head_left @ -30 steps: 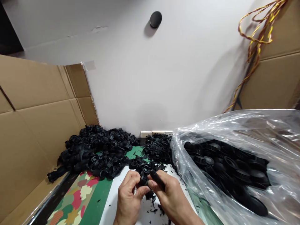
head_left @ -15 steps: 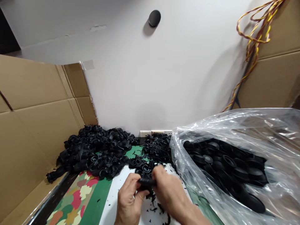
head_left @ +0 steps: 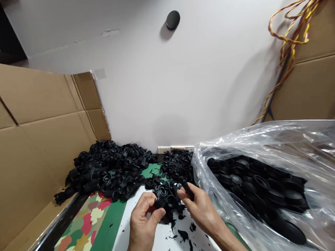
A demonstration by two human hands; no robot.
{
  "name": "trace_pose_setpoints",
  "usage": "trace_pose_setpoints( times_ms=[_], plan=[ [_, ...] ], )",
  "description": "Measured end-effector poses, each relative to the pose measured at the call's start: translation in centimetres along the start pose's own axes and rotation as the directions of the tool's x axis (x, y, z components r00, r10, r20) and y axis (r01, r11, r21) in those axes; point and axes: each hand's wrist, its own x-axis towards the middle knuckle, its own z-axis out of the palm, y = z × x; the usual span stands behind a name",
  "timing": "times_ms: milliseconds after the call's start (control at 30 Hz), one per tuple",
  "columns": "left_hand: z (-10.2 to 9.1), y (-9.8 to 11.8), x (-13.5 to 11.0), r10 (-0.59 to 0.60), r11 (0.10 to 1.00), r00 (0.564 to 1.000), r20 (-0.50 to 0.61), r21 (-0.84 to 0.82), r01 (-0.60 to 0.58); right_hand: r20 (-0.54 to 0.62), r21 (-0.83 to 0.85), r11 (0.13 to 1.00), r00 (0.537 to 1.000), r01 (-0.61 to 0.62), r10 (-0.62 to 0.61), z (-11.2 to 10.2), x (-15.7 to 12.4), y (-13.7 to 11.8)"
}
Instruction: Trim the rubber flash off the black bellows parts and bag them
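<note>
My left hand [head_left: 145,219] pinches a ribbed black rubber bellows [head_left: 159,202] between thumb and fingers, just in front of a small heap of such parts. My right hand [head_left: 199,205], a short way to the right, is closed round a dark stick-like tool [head_left: 187,189]; its working end is too small to make out. The two hands are apart. Black rubber scraps [head_left: 183,235] lie on the white sheet [head_left: 125,230] beneath them. Beyond the hands, a heap of thin black trimmings [head_left: 178,162] rests against the wall.
A large pile of black bellows [head_left: 112,167] stands at the left by a cardboard panel [head_left: 47,139]. On the right, a clear plastic bag [head_left: 261,139] holds many ribbed black parts [head_left: 261,188]. Twisted yellow-brown wires [head_left: 290,42] hang at the upper right; a socket strip [head_left: 167,149] sits behind.
My right hand has moved right, away from the left hand, and the tool now points up. My left hand stays nearly in place with the bellows. More scraps show on the sheet.
</note>
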Motion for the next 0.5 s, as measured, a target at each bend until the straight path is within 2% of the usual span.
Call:
trace_pose_setpoints(
  times_ms=[100, 200, 267, 333, 433, 500],
  plan=[
    [-0.1, -0.3, 0.0, -0.048, 0.998, 0.998, -0.03, -0.046, 0.047, 0.025, 0.121, 0.993, 1.0, 0.007, -0.01, 0.3, -0.2, 0.3],
    [-0.1, -0.6, 0.2, -0.236, 0.961, 0.971, -0.032, -0.156, 0.229, 0.055, 0.201, 0.98, 0.998, 0.011, -0.022, 0.7, -0.5, 0.1],
    [-0.1, -0.4, 0.4, -0.446, 0.858, 0.895, -0.029, -0.299, 0.418, 0.078, 0.231, 0.972, 0.996, 0.031, -0.05, 1.1, -0.8, -0.2],
    [-0.2, -0.1, 0.9, -0.633, 0.695, 0.774, -0.031, -0.464, 0.55, 0.091, 0.251, 0.967, 0.994, 0.043, -0.068, 1.5, -1.1, -0.5],
    [-0.1, 0.8, 1.5, -0.786, 0.496, 0.617, -0.039, -0.635, 0.592, 0.078, 0.288, 0.956, 0.994, 0.057, -0.082, 2.0, -1.4, -0.8],
    [0.0, 1.4, 1.7, -0.827, 0.427, 0.56, -0.038, -0.69, 0.585, 0.059, 0.309, 0.947, 0.992, 0.089, -0.112, 2.4, -1.6, -0.9]
  ],
)
